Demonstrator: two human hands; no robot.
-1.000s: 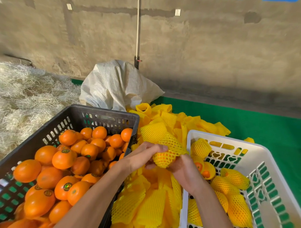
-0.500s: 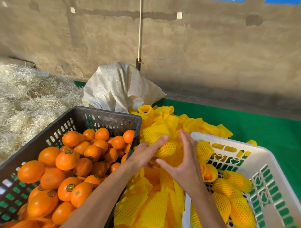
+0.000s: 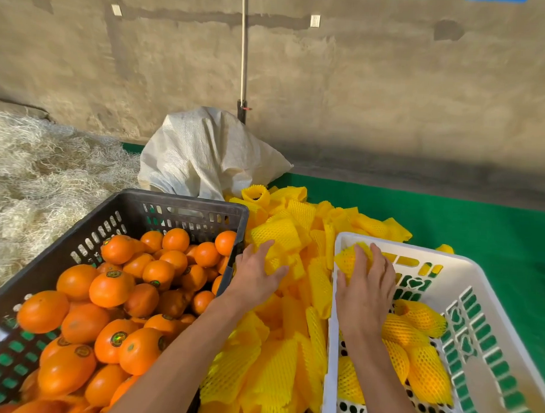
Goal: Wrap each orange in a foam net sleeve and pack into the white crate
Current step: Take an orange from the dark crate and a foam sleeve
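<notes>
Right hand (image 3: 365, 290) covers wrapped orange (image 3: 348, 260) (fruit hidden) in white crate (image 3: 496, 307).

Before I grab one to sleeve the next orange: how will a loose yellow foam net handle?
Likely floppy: the foam nets lie creased and flattened in their pile. Probably very light, being open mesh. They may snag on neighbours, since they overlap.

Two bare forearms, no sleeves — left hand (image 3: 253, 275), right hand (image 3: 365, 290), no rings
</notes>
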